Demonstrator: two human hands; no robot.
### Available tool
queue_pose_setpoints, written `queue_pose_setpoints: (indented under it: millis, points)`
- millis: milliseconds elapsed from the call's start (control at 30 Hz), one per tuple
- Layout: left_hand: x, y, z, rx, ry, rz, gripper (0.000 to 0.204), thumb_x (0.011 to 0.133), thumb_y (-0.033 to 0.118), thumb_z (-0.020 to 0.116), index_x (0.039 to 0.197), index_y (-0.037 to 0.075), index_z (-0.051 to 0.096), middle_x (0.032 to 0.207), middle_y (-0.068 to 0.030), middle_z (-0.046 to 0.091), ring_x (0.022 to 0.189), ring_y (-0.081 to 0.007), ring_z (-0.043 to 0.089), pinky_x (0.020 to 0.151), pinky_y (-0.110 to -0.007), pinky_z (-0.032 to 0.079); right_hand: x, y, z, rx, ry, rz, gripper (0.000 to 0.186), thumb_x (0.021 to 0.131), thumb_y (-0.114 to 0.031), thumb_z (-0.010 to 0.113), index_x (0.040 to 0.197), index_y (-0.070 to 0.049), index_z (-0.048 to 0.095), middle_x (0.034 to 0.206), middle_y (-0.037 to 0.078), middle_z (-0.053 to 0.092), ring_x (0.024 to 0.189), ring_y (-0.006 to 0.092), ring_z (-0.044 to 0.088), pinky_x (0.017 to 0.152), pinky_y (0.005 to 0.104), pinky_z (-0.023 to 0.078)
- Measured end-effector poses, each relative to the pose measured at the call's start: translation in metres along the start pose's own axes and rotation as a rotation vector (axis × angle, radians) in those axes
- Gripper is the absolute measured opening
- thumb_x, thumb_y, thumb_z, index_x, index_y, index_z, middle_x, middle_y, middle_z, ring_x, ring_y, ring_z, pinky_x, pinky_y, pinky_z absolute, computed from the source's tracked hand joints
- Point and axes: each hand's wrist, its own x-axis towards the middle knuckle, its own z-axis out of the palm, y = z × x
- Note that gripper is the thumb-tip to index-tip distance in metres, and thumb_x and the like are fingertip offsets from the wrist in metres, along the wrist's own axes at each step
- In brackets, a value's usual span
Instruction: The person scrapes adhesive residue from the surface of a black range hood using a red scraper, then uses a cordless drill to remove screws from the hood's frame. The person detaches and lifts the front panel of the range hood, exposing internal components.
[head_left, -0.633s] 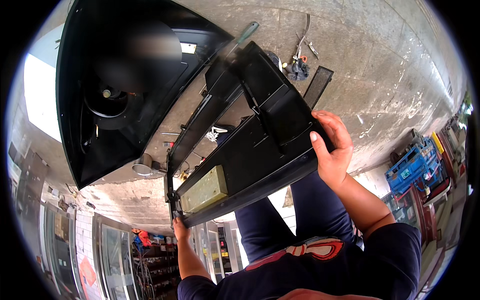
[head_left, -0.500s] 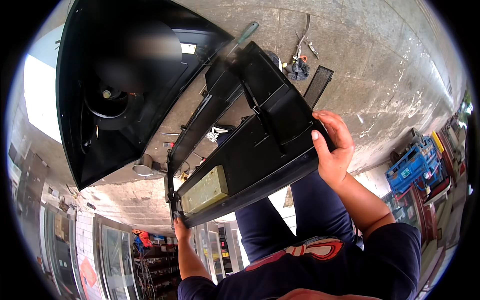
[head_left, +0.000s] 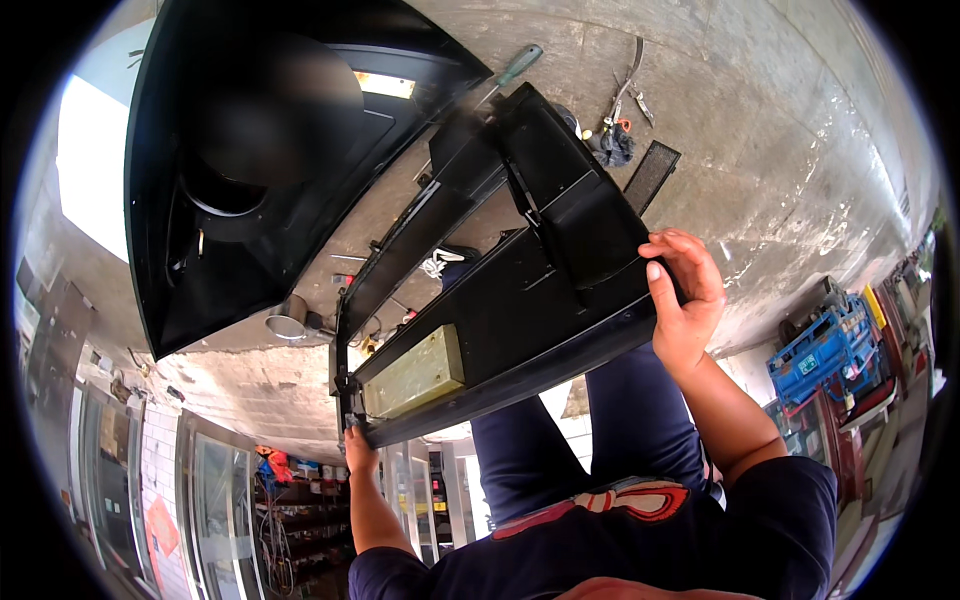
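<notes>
In front of my legs I hold a large black frame [head_left: 520, 330] tilted, with a long opening through it. My left hand [head_left: 361, 452] grips its near left corner; the frame partly hides those fingers. At the right end, my right hand [head_left: 690, 300] is curved round the edge, thumb on the near side and fingers beyond it. A yellowish, greasy-looking rectangular block [head_left: 415, 375] lies on the frame's inner face near the left corner. Beyond, at the left, stands a big black casing [head_left: 290, 270] with a round opening, partly blurred.
On the floor beyond the frame lie a screwdriver [head_left: 520, 64] with a green handle, pliers [head_left: 640, 103], a dark rag [head_left: 614, 147] and a flat dark mesh panel [head_left: 652, 177]. A metal cup [head_left: 288, 318] is beside the casing. Blue equipment [head_left: 822, 345] stands at the right.
The frame and my right hand have shifted slightly to the right in view. Both hands keep their hold. The casing and floor items also appear shifted, as the view itself has moved.
</notes>
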Motion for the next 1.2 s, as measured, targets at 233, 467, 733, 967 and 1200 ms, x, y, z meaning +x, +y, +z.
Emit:
queue_pose_setpoints:
  millis: [233, 467, 733, 967, 1200]
  points:
    - [0.001, -0.009, 0.018, 0.02, 0.016, 0.06, 0.041, 0.068, -0.003, 0.059, 0.107, 0.002, 0.045, 0.113, -0.0216, 0.048, 0.11, -0.0424, 0.046, 0.094, -0.046, 0.043, -0.004, 0.004, -0.003, -0.119, 0.033, 0.149, 0.032, 0.084, 0.011, 0.056, 0.114, 0.002, 0.056, 0.115, 0.01, 0.058, 0.11, 0.0199, 0.057, 0.097, 0.0334, 0.045]
    - [-0.002, 0.001, 0.019, 0.037, 0.056, 0.105, 0.046, 0.068, -0.004, 0.06, 0.111, 0.002, 0.046, 0.113, -0.0205, 0.048, 0.11, -0.0407, 0.047, 0.092, -0.046, 0.046, -0.008, 0.017, -0.006, -0.179, 0.073, 0.157, 0.029, 0.086, 0.009, 0.056, 0.114, 0.002, 0.057, 0.112, 0.01, 0.06, 0.108, 0.0183, 0.058, 0.093, 0.0296, 0.047]
    - [-0.005, 0.002, 0.009, 0.056, 0.092, 0.1, 0.048, 0.068, -0.003, 0.059, 0.114, 0.002, 0.046, 0.114, -0.0199, 0.049, 0.112, -0.0401, 0.047, 0.089, -0.045, 0.048, -0.009, 0.015, -0.004, -0.198, 0.104, 0.114, 0.027, 0.087, 0.007, 0.056, 0.113, 0.003, 0.057, 0.11, 0.011, 0.061, 0.102, 0.0171, 0.061, 0.091, 0.0288, 0.047]
    - [-0.018, -0.005, 0.013, 0.02, 0.184, 0.064, 0.045, 0.069, -0.004, 0.056, 0.113, 0.003, 0.047, 0.121, -0.0183, 0.049, 0.114, -0.0391, 0.047, 0.089, -0.045, 0.048, -0.001, 0.008, 0.003, -0.157, 0.073, 0.051, 0.026, 0.087, 0.007, 0.056, 0.113, 0.003, 0.056, 0.11, 0.012, 0.062, 0.098, 0.017, 0.062, 0.092, 0.0286, 0.046]
    - [-0.017, -0.008, 0.002, -0.104, 0.379, 0.127, 0.039, 0.063, -0.006, 0.058, 0.101, 0.003, 0.051, 0.102, -0.0148, 0.054, 0.1, -0.0366, 0.052, 0.083, -0.045, 0.047, 0.002, 0.004, -0.001, -0.185, 0.096, 0.014, 0.027, 0.089, 0.001, 0.057, 0.116, 0.005, 0.057, 0.113, 0.015, 0.062, 0.097, 0.0194, 0.063, 0.091, 0.0306, 0.047]
